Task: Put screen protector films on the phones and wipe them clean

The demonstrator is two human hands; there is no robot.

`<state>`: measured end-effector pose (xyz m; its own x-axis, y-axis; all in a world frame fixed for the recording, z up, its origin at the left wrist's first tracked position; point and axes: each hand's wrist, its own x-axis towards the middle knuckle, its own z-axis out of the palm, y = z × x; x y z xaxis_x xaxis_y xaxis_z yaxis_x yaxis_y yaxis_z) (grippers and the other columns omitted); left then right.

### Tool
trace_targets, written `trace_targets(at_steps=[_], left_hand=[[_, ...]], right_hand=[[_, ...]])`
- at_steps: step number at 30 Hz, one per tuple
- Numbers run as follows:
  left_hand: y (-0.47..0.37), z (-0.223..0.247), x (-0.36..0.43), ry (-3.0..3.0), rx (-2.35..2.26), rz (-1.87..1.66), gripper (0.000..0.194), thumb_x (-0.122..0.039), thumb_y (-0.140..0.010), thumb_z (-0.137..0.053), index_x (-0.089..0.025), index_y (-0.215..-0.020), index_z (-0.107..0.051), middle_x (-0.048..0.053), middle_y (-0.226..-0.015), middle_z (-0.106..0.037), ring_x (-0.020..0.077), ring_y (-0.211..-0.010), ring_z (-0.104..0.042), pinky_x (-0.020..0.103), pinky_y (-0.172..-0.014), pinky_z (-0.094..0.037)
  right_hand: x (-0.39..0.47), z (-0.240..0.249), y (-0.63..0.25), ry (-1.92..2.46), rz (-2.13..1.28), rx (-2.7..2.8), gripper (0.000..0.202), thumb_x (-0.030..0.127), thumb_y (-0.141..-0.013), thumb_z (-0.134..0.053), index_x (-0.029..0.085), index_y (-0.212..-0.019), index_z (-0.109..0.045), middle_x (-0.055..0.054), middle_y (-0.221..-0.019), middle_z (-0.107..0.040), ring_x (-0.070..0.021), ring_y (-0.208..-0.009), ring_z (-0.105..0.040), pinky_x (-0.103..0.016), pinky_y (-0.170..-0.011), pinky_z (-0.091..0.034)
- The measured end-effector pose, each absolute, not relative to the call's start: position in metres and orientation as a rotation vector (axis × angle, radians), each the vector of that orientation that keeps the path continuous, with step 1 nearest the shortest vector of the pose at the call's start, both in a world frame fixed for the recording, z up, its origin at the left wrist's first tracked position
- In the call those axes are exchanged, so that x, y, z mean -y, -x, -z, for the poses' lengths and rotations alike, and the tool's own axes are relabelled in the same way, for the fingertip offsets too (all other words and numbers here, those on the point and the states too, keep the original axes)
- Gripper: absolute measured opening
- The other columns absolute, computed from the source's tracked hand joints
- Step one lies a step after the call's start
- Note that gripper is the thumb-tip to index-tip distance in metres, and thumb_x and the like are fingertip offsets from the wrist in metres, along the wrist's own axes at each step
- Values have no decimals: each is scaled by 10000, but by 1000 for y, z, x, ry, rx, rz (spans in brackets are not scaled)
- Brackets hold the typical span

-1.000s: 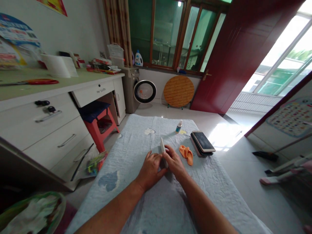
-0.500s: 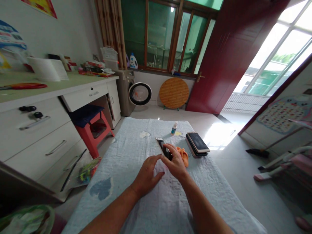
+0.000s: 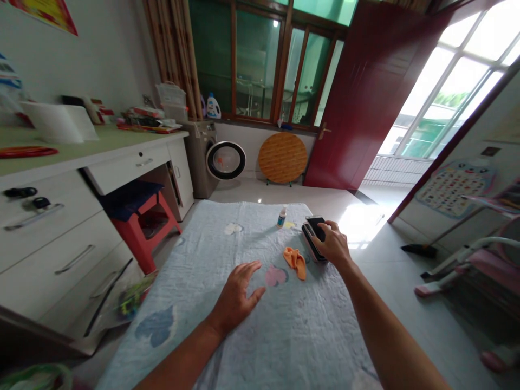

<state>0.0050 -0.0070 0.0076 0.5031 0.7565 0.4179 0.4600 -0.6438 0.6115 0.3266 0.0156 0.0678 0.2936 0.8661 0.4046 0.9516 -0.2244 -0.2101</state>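
Observation:
At the stack of phones [image 3: 310, 245] on the bed's right side, my right hand [image 3: 335, 244] has its fingers around a smartphone [image 3: 315, 223] with a dark screen. That phone lies over the stack; whether it rests fully on it is hidden by my fingers. My left hand [image 3: 236, 295] is held over the bed cover with thumb and fingers apart, holding nothing. Between the hands lies a crumpled orange cloth [image 3: 296, 262]. A small spray bottle [image 3: 281, 217] with a blue label stands upright beyond the cloth.
A pale blue quilted cover [image 3: 211, 244] with heart shapes spreads under everything. On the left are white drawers [image 3: 73, 227] and a red stool [image 3: 142, 233]. Farther back stand a washing machine with its round door [image 3: 226, 161] ajar, a round wooden tabletop [image 3: 283, 157] and a red door [image 3: 365, 92].
My right hand has carried the smartphone rightward from beside my left hand to the stack. The orange cloth is now uncovered. My left hand's fingers have spread, and the view has shifted slightly.

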Motion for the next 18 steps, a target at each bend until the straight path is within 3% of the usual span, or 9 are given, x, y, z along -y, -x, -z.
trace_targets(at_steps=[10, 18], left_hand=[[-18, -49, 15, -2321, -999, -709, 450, -359, -848, -593, -207, -1268, -547, 104, -1323, -586, 273, -1246, -516, 471, -1072, -401], [-51, -82, 8, -2198, -762, -609, 373, -298, -837, -569, -216, -1201, -572, 92, -1299, -585, 260, -1236, -505, 431, -1071, -376]], right_hand=[[-13, -55, -335, 2244, 221, 1747, 386, 411, -853, -548, 196, -1162, -634, -117, -1226, -569, -250, -1028, -575, -361, -844, -361], [-14, -51, -334, 2218, 279, 1766, 427, 471, -840, -577, 201, -1164, -644, -122, -1208, -591, -290, -1086, -534, -416, -918, -335]])
